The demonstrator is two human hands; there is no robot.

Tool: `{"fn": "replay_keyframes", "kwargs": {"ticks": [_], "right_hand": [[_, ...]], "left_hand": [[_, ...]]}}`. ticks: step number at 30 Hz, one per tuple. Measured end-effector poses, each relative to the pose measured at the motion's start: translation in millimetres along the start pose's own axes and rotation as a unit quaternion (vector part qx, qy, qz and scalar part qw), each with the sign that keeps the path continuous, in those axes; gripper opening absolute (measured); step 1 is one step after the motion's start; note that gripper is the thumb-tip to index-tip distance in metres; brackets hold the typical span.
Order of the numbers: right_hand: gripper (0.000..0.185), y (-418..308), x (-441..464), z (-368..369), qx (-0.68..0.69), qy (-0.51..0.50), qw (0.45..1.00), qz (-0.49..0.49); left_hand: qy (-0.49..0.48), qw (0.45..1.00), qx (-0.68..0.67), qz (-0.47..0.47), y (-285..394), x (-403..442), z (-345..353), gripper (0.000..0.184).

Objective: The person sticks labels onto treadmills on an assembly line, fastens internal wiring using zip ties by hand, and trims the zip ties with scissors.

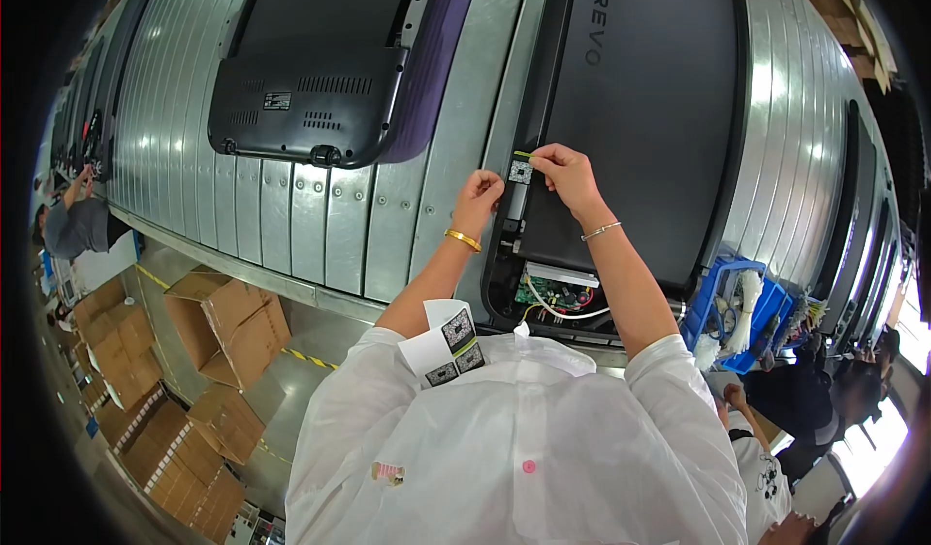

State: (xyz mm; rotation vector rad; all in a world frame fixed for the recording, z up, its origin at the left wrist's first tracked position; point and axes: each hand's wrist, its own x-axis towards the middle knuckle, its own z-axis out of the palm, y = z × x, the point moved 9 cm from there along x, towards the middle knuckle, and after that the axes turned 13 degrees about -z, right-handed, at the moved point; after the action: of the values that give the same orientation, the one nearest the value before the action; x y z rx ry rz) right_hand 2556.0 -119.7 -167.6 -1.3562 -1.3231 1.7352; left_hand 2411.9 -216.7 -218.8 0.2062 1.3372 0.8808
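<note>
My right hand pinches the upper edge of a QR-code sticker, which lies over the side rail of a black walking pad marked UREVO. A strip of yellow-green shows along the sticker's top. Just left of it, my left hand has its fingers drawn together at the rail's edge; whatever is between them is hidden. The pad's near end is uncovered, showing a green circuit board and a white cable. White sheets with more QR codes rest against my upper left arm and chest.
A second black walking pad lies underside up on the metal roller conveyor. A blue bin with cable bundles stands at right. Cardboard boxes sit on the floor at left. Other people are at both sides.
</note>
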Motion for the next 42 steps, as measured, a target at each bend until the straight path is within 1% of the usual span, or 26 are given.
{"fn": "replay_keyframes", "kwargs": {"ticks": [13,20,31,34,35,38,41,42], "right_hand": [[0.007,2,-3,3,-0.020,-0.014,1.000,-0.001],[0.009,5,-1,2,-0.032,-0.006,0.999,-0.028],[0.008,1,-3,2,-0.051,0.005,0.998,-0.042],[0.008,2,-4,2,-0.050,0.006,0.998,-0.044],[0.008,2,-4,2,-0.050,0.006,0.998,-0.046],[0.008,1,-4,2,-0.053,0.008,0.997,-0.047],[0.009,1,-6,3,-0.056,0.012,0.997,-0.046],[0.009,-2,-6,3,-0.079,0.020,0.994,-0.066]], "left_hand": [[0.021,0.999,-0.040,0.005,-4,-6,-1,0.005],[0.035,0.998,-0.046,0.013,-6,-8,0,0.006],[0.042,0.997,-0.061,0.027,-7,-11,-1,0.006],[0.077,0.996,-0.043,0.007,-6,-7,-1,0.014],[0.076,0.996,-0.043,0.007,-6,-4,1,0.014],[0.161,0.975,0.115,0.105,16,-3,4,0.023],[0.159,0.977,0.109,0.096,17,-2,5,0.025],[0.159,0.977,0.106,0.091,15,-2,4,0.026]]}}
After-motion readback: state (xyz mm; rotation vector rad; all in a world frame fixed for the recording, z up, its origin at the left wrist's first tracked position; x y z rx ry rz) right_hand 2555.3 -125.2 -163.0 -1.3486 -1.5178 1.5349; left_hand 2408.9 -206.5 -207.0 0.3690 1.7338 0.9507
